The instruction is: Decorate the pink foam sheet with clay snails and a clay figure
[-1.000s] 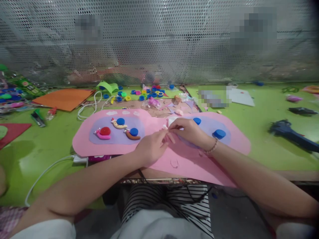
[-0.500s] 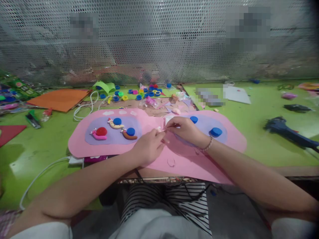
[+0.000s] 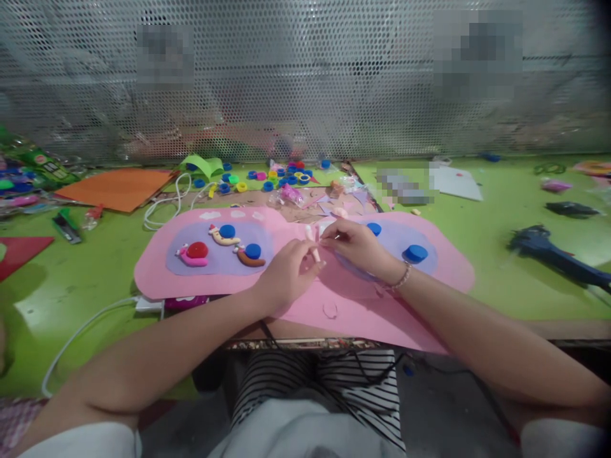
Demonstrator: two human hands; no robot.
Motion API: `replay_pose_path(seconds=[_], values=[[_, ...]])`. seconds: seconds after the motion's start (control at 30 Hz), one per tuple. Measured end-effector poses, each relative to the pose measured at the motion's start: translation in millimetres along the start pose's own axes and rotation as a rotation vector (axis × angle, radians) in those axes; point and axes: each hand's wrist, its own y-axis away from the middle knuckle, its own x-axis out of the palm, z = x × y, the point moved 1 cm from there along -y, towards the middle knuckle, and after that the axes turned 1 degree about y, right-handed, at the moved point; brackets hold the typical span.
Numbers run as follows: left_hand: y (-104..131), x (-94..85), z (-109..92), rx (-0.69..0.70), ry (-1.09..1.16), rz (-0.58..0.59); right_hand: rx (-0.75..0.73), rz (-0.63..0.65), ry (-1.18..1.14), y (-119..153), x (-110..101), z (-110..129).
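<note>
Pink paper [image 3: 305,289] lies under both hands, with purple shapes on its left and right parts. My left hand [image 3: 292,273] pinches a small pale piece [image 3: 316,254], perhaps clay, near the paper's middle. Close beside it, my right hand [image 3: 356,249] has its fingertips pressed together; what they hold is too small to name. On the left purple shape [image 3: 217,264] sit a pink snail with a red cap [image 3: 196,250], a cream one [image 3: 224,236] and a brown one [image 3: 251,256] with blue caps. Blue caps [image 3: 415,254] also sit on the right purple shape.
Behind the paper are scattered bottle caps [image 3: 268,186] and a white cord [image 3: 179,194]. Orange paper [image 3: 117,189] and a green-black stapler-like tool [image 3: 67,227] lie left. A dark glue gun [image 3: 558,251] lies right. A metal mesh [image 3: 305,83] stands behind.
My left fingers have shifted and the pale piece between them now shows more clearly. My right hand stays almost in place. The whole view has shifted slightly.
</note>
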Motion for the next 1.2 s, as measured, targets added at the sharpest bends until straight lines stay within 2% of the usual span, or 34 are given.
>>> replay_pose_path(seconds=[0.13,0.27,0.4,0.53,0.73,0.87,1.07,1.2], values=[[-2.9,0.2,5.9,-0.044,0.219,-0.073,0.096,0.024,-0.188,0.1,1.4,-0.7],[-2.3,0.6,8.7,-0.089,0.283,-0.126,0.179,0.014,-0.403,0.7,2.6,-0.1],[-0.2,2.5,7.4,-0.113,0.352,-0.157,0.176,0.012,-0.375,1.4,1.9,4.0],[-0.3,7.8,6.2,-0.15,0.58,-0.171,0.158,0.008,-0.356,2.0,1.2,7.2],[-2.2,10.9,8.2,-0.305,0.834,-0.131,0.151,0.036,-0.404,3.0,4.0,8.3],[-2.7,9.6,11.9,-0.34,0.852,-0.107,0.16,0.059,-0.389,3.8,5.2,7.4],[-2.5,9.0,12.4,-0.314,0.779,-0.035,0.06,0.16,-0.398,5.3,5.9,14.9],[-3.2,6.8,8.9,-0.33,0.811,-0.033,0.022,0.213,-0.417,6.8,8.4,17.7]])
